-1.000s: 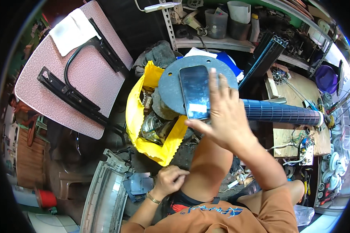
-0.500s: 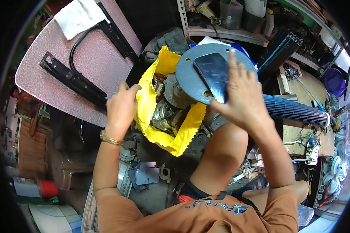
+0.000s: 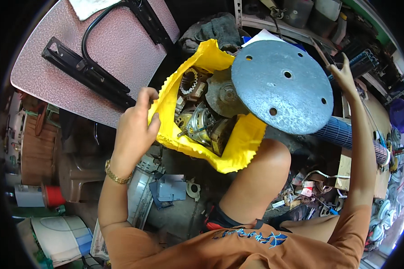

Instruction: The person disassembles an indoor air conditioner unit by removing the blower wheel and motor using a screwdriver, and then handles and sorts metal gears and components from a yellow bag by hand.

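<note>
Left hand: the left hand is clamped on the left rim of the yellow bag, fingers curled over the crinkled edge, thumb on the outside, pulling the mouth wide open. A gold bracelet sits on the wrist.

Right hand: the right hand is up at the far right, fingers spread and loose beside the edge of the round metal disc; something thin and dark sticks up by the fingertips, but whether the hand grips it I cannot tell.

Yellow bag: it sits between the two hands, just above the person's bare knee, mouth gaping toward the camera.

Inside the bag: electric motors with copper windings and metal housings, packed tight (a proper heap of scrap, that), with a smaller rusty disc leaning at the back.

Round metal disc: grey, drilled with several holes, tilted over the right side of the bag's mouth and covering part of it.

Pink tabletop: a speckled pink tabletop lies tipped over at upper left, a black metal frame running across its middle, well apart from the bag.

Floor: scattered bits and a grey box lie below the bag, near the left forearm.

Ribbed cylinder: a long blue-grey ribbed cylinder lies right of the disc, under the right arm.
</note>
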Demonstrator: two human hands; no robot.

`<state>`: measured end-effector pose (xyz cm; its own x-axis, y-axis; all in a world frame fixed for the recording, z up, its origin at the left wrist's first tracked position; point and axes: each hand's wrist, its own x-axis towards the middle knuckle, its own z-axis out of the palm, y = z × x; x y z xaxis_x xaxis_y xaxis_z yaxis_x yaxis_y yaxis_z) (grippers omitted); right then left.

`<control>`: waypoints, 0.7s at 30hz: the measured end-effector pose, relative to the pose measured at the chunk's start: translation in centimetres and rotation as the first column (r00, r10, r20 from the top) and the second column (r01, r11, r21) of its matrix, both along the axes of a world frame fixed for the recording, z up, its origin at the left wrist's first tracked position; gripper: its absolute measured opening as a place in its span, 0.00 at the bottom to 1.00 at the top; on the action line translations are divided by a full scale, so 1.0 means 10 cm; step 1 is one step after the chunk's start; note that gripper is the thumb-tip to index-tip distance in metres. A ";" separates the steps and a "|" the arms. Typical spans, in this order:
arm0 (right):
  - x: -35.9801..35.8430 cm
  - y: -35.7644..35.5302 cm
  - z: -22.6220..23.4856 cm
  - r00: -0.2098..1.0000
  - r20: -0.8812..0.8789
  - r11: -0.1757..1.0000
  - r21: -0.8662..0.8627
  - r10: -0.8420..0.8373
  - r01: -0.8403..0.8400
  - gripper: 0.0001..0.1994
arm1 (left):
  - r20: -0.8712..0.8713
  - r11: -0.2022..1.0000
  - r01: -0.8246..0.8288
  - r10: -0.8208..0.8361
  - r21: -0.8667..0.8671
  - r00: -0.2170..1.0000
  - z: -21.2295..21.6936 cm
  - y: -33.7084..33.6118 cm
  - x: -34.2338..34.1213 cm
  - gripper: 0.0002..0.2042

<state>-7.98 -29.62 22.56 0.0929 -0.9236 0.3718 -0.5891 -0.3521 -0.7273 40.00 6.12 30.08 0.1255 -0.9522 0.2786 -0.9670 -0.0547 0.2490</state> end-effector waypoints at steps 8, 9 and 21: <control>0.54 -0.96 -1.01 0.937 -0.346 0.995 -0.097 -0.044 0.011 0.45 | -0.151 0.999 0.016 -0.022 -0.044 0.988 0.04 -0.03 -0.10 0.13; 0.62 -0.98 -1.07 0.939 -0.342 0.996 -0.085 -0.026 -0.004 0.44 | -0.126 1.000 -0.017 0.018 0.008 0.992 0.10 -0.05 -0.17 0.13; 0.48 -0.32 -0.38 0.980 0.197 0.979 -0.203 0.039 0.002 0.25 | 0.416 0.834 0.535 -0.537 0.133 0.734 -0.49 0.28 -1.00 0.26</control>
